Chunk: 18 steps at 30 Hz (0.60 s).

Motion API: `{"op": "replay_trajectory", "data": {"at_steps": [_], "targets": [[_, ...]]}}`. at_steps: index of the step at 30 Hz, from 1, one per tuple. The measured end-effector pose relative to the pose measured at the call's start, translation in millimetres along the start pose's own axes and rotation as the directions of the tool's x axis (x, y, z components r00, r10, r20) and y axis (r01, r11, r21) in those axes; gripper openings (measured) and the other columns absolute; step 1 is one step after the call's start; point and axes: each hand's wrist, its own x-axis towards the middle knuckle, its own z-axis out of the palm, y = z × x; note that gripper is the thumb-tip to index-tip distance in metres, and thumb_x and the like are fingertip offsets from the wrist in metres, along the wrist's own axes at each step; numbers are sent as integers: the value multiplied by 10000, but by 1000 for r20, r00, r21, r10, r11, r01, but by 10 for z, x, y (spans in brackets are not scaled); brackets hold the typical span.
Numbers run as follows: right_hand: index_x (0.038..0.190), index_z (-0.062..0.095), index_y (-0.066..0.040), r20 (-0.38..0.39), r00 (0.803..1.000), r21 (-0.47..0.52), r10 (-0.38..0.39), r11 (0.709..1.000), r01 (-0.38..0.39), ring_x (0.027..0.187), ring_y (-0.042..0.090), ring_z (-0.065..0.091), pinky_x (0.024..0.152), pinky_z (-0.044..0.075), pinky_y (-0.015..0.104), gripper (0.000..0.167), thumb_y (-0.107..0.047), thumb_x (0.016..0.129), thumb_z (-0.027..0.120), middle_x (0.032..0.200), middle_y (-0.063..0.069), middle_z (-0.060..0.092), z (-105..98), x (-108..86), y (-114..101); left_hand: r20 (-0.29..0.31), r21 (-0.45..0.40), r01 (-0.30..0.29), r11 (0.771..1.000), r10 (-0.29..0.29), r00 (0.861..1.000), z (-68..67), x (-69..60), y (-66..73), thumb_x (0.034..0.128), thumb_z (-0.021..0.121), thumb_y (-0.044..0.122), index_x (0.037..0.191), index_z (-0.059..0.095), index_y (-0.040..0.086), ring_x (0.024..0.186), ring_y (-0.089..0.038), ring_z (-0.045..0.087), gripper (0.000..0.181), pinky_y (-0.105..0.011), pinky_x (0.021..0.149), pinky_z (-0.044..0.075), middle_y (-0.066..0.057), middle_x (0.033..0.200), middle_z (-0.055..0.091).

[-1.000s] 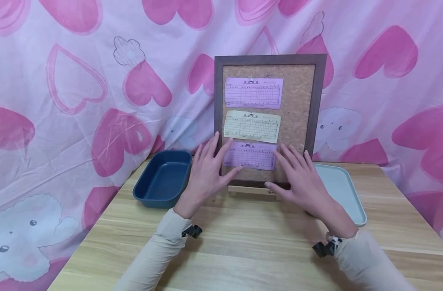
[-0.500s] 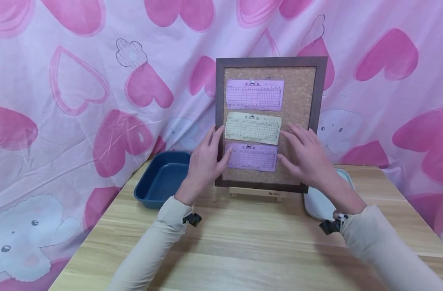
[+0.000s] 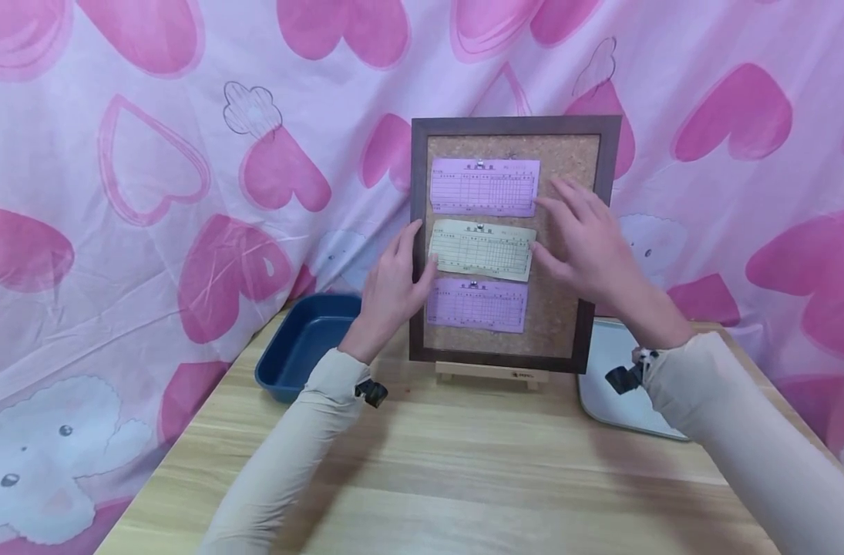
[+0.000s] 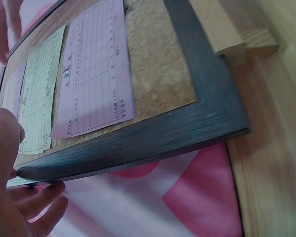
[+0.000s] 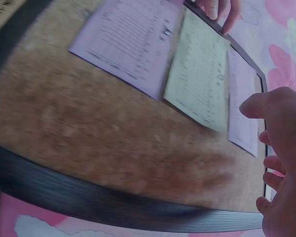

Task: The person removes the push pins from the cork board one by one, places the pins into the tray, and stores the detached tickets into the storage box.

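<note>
A framed cork board (image 3: 560,324) stands upright on a small wooden easel (image 3: 491,376). Clipped or pinned to it, one above another, are a purple form slip (image 3: 485,189), a pale green slip (image 3: 482,250) and a second purple slip (image 3: 477,307). My left hand (image 3: 390,289) is at the left frame edge; in the left wrist view its thumb is on the front side and its fingers show past the edge. With loosely spread fingers, my right hand (image 3: 595,239) is before the board's right half, beside the upper slips. Whether its fingertips touch the cork is unclear.
A deep blue bin (image 3: 304,347) stands left of the board, partly behind my left wrist. To the right, a pale flat tray (image 3: 616,385) lies partly beneath my right forearm. Behind the wooden table (image 3: 463,478) hangs a pink heart-patterned cloth (image 3: 151,270).
Both hands have moved up along the board, the right one farther, from beside the lowest slip to beside the upper two. The slips keep their places on the board.
</note>
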Motion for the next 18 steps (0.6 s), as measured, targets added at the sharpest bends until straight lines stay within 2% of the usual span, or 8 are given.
{"op": "replay_trajectory", "data": {"at_steps": [2,4,7,11,18], "targets": [[1587,510,-67,-9,1000,-11,3,1000,-3,1649,404,270,1347,182,606,677,-283,989,742,1768,167,327,-40,91,0,-5,-10,4,1000,-4,1000,4,60,15,1071,621,391,1625,440,153,999,-314,739,630,-465,751,639,-123,1548,611],[1589,508,-67,-16,1000,-20,11,1000,-11,1652,398,268,1349,179,602,672,-296,997,728,1771,162,322,-70,177,5,-3,-21,11,1000,-11,1000,2,117,28,1076,614,388,1629,433,156,1005,-303,735,627,-454,736,632,-120,1554,606],[1601,496,-79,-8,1000,-27,28,999,-28,1662,386,251,1348,174,611,676,-322,1008,709,1781,147,305,-93,290,3,11,-39,35,999,-35,999,-13,184,57,1085,599,395,1636,423,165,1155,-297,731,622,-454,853,648,-112,1596,569],[1622,468,-91,23,999,-24,44,999,-43,1681,368,206,1342,167,635,695,-335,1013,696,1801,120,260,-99,414,-7,30,-57,69,996,-67,997,-40,258,73,1089,589,404,1642,416,182,1368,-292,652,621,-478,1046,602,-103,1637,530],[1630,452,-95,50,998,-15,42,999,-42,1696,359,149,1349,127,640,693,-306,1013,686,1820,111,200,-90,567,-15,45,-61,77,995,-74,996,-70,348,95,1093,568,428,1649,405,215,1469,-261,573,618,-461,1155,532,-85,1654,509]]}}
